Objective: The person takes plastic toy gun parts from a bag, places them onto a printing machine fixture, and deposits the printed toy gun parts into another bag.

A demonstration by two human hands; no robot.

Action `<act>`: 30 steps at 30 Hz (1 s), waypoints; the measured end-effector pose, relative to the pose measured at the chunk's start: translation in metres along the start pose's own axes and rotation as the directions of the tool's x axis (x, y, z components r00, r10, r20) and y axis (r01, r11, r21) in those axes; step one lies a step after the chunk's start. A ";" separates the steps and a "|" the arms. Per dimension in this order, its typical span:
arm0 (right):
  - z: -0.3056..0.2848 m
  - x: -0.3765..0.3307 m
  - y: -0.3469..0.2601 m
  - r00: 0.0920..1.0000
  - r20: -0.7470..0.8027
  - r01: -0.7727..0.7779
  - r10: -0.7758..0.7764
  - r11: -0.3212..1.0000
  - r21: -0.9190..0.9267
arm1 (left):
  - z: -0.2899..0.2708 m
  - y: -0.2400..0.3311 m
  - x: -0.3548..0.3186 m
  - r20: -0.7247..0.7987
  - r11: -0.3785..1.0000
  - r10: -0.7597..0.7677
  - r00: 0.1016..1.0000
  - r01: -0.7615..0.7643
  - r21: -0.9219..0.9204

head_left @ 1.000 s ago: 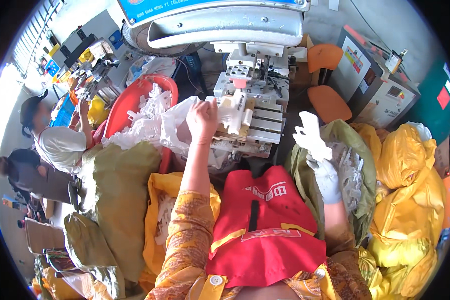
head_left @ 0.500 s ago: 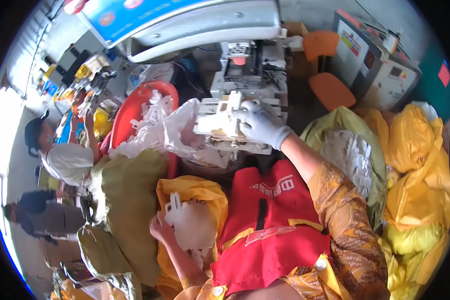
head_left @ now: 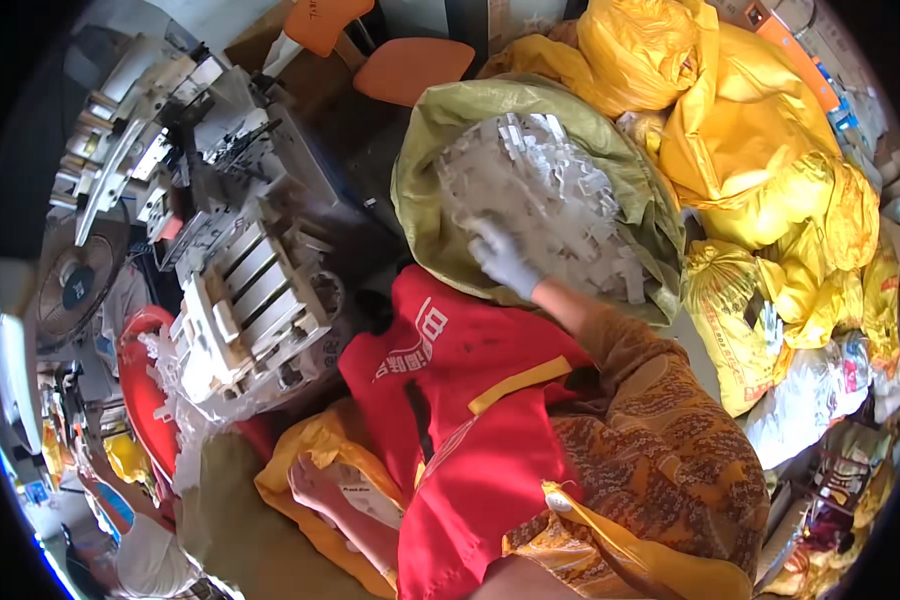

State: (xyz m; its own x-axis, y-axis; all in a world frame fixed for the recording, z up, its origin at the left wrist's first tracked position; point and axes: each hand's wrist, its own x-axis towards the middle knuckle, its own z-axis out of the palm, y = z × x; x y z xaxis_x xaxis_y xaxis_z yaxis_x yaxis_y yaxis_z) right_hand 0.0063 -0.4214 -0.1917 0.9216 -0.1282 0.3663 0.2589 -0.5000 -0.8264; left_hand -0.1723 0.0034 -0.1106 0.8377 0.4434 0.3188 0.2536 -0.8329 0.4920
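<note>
My right hand [head_left: 500,258], in a pale glove, is down in the pile of white plastic pieces [head_left: 550,195], and that pile fills the open mouth of an olive-green sack [head_left: 432,160] just off to my right front. The fingers are spread a bit and resting on the pieces, but I honestly can't tell if they've closed on any one piece.

My left hand [head_left: 315,483] is bare and sits low by my lap, lying on a flat white piece [head_left: 365,492] inside a yellow sack [head_left: 300,450]. Fingers look loosely curled over its edge; whether that's a real grip or just resting, can't tell.

Between the two hands is my red apron [head_left: 470,400] with a yellow strap, and the patterned brown sleeve [head_left: 660,440] runs up my right arm.

To my left is the grey-white machine [head_left: 250,300] with its row of slots, and a red basin [head_left: 145,390] lined with clear plastic sits just beside it. A round fan [head_left: 75,285] is further left.

Behind the green sack are orange chairs [head_left: 410,65], and a heap of tied yellow bags [head_left: 770,150] piles up on the far right.
</note>
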 end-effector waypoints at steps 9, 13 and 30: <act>-0.072 0.002 0.210 0.887 -0.022 -0.356 0.461 0.654 -0.667 | 0.010 0.022 0.004 0.130 0.999 0.016 0.991 -0.020 0.030; -0.126 0.021 0.106 0.950 -0.031 -0.231 0.311 0.633 -0.739 | 0.003 0.005 -0.002 0.104 0.995 -0.057 0.993 0.048 0.089; -0.133 -0.065 0.118 0.933 0.297 0.075 0.204 0.697 -0.713 | -0.001 0.027 -0.003 0.165 0.999 -0.012 0.986 0.006 0.038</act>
State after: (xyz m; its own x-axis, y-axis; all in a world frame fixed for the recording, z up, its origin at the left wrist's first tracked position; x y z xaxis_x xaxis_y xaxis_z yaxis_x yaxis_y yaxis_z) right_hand -0.0618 -0.5864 -0.2563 0.9984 0.0330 0.0464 0.0433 -0.9690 -0.2432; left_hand -0.1685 -0.0206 -0.0974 0.9029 0.3929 0.1744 0.2770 -0.8421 0.4628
